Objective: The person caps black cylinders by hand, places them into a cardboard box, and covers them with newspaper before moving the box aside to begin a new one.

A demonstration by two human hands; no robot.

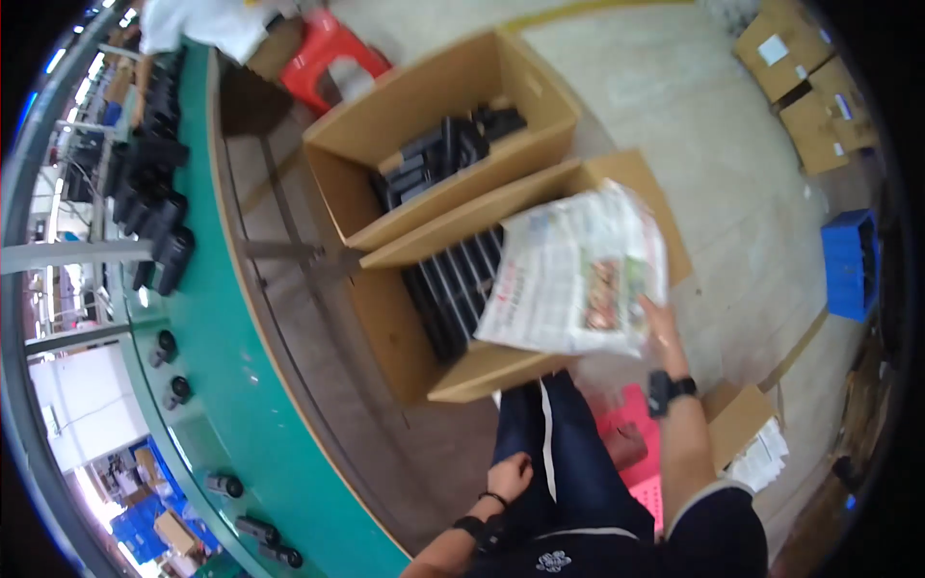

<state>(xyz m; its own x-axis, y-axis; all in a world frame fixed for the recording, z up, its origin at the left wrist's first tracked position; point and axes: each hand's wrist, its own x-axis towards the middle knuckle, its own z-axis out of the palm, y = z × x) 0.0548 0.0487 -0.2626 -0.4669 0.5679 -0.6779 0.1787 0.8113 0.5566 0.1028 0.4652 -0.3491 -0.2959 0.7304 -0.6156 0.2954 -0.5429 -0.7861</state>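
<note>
From my remote seat I see the right hand gripping the right edge of a newspaper sheet, which spreads above the nearer cardboard box and hides much of its opening. In the uncovered part, dark parts stand side by side in a row with pale strips between them. The left hand is near the thigh, fingers curled; I can't tell whether it is fully closed. Just beyond, a second cardboard box holds black plastic pieces lying loosely at various angles. To my lower right, white papers spill at an open carton; farther up, a blue bin contains something dark, too unclear to name.
</note>
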